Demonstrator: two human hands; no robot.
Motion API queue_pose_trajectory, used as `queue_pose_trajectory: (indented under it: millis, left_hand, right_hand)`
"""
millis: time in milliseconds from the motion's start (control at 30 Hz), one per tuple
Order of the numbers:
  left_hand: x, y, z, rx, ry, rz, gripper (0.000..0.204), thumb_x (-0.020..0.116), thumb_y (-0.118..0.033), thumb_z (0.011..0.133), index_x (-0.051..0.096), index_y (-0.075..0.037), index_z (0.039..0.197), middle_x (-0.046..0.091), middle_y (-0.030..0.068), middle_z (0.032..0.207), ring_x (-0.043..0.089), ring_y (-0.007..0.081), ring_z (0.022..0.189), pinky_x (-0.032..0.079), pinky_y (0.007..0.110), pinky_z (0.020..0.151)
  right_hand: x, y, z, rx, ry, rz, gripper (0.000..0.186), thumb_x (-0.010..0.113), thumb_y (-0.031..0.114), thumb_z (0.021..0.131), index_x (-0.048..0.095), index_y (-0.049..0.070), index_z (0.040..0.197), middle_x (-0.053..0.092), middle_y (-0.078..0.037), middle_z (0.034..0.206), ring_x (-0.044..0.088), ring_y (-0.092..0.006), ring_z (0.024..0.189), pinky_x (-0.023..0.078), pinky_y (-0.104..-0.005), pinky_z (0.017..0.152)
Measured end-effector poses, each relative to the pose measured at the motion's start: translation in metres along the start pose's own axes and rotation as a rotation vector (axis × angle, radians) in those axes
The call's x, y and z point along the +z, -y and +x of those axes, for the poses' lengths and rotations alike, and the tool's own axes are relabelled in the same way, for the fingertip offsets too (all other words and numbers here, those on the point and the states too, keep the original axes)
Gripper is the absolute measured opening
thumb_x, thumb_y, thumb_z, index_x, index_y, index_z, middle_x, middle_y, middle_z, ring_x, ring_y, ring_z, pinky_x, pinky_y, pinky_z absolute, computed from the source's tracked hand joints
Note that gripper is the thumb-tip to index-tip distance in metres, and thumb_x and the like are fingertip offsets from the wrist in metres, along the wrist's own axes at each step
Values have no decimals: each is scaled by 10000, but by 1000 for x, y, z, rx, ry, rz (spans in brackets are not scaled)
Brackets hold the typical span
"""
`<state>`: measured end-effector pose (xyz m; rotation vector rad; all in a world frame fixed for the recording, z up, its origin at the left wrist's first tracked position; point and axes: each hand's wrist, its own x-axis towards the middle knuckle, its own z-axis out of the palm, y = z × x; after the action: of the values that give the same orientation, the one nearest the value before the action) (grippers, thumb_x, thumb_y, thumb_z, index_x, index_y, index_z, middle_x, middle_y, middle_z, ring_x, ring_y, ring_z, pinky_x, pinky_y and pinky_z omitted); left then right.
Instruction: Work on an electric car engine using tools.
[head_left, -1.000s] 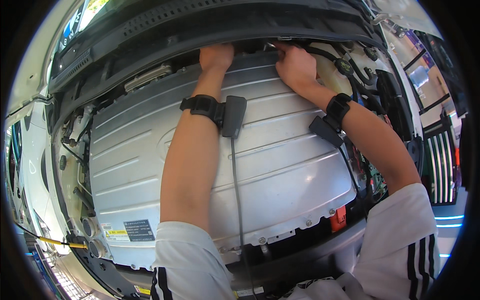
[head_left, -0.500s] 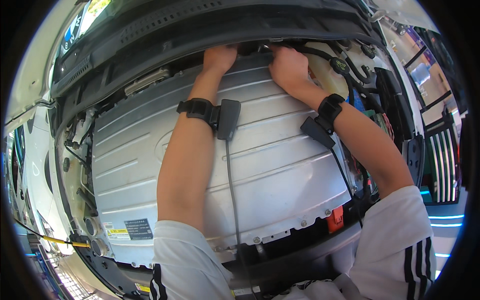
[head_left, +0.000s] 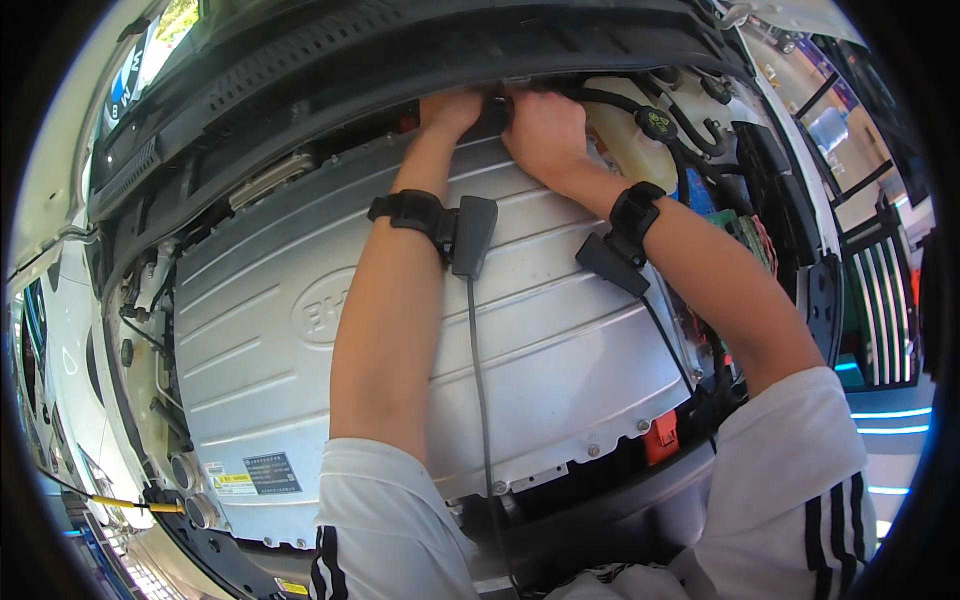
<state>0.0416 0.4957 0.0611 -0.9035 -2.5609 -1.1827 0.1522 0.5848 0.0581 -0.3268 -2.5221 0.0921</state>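
Both my arms stretch across a large silver ribbed metal cover [head_left: 560, 330] to its far edge. There my left hand [head_left: 452, 110] reaches in under the black plastic cowl [head_left: 330, 95], and its fingers are hidden. Close to its right, my right hand [head_left: 546, 125] is curled with the knuckles up at the same edge. Its fingertips go out of sight, and what they grip cannot be made out. A small dark part with a shiny spot [head_left: 498, 104] shows in the narrow gap between the hands. Each wrist wears a black strap with a box and a cable.
Right of the cover stand a pale fluid tank [head_left: 640, 150] with a black cap [head_left: 656, 124] and black hoses. An orange connector [head_left: 661, 438] sits by the near right corner. Bolts line the cover's rim. A yellow-sleeved cable [head_left: 140, 503] runs at the left.
My right hand has come closer to my left, narrowing the gap between them. My left forearm has shifted right over the cover. The whole view has also moved slightly.
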Motion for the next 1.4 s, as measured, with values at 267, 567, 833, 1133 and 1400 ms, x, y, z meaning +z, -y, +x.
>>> queue_pose_trajectory:
  millis: [267, 567, 833, 1133, 1400]
  left_hand:
    - [6, 22, 11, 32, -29, -137, 562, 730, -345, 795, 572, -108, 1279, 582, 119, 1301, 527, 266, 1223, 413, 350, 1010]
    - [4, 40, 18, 93, 45, -124, 547, 672, -371, 812, 561, -99, 1273, 543, 149, 1331, 508, 300, 1238, 415, 379, 1015]
    - [4, 25, 12, 57, 55, -30, 454, 667, -351, 819, 634, -112, 1204, 639, 88, 1210, 582, 220, 1132, 432, 334, 971]
    - [4, 24, 5, 62, 151, 132, 359, 531, -283, 887, 648, -140, 1194, 623, 130, 1223, 584, 301, 1130, 456, 362, 968]
    - [4, 29, 7, -40, 164, 131, 403, 715, -286, 772, 682, -98, 1127, 638, 151, 1183, 599, 298, 1108, 477, 357, 947]
  right_hand:
    - [14, -26, 14, -51, 46, 186, 304, 587, 123, 811, 666, 159, 1103, 688, -136, 924, 648, -349, 866, 519, -439, 773]
    - [-7, 5, 29, -248, 472, -68, 312, 589, 160, 834, 634, 60, 1126, 649, -208, 1031, 617, -363, 981, 496, -443, 867]
    - [-27, -28, 38, -287, 455, -106, 358, 602, 129, 837, 609, 87, 1192, 673, -162, 989, 641, -328, 943, 510, -402, 840]
    - [-23, -20, 45, -228, 503, -93, 322, 595, 184, 827, 666, 95, 1129, 683, -170, 1003, 640, -320, 974, 504, -398, 859]
    - [-32, 14, 55, 77, 848, -21, 512, 586, 304, 877, 513, -10, 1274, 650, -173, 1111, 681, -261, 869, 582, -327, 634]
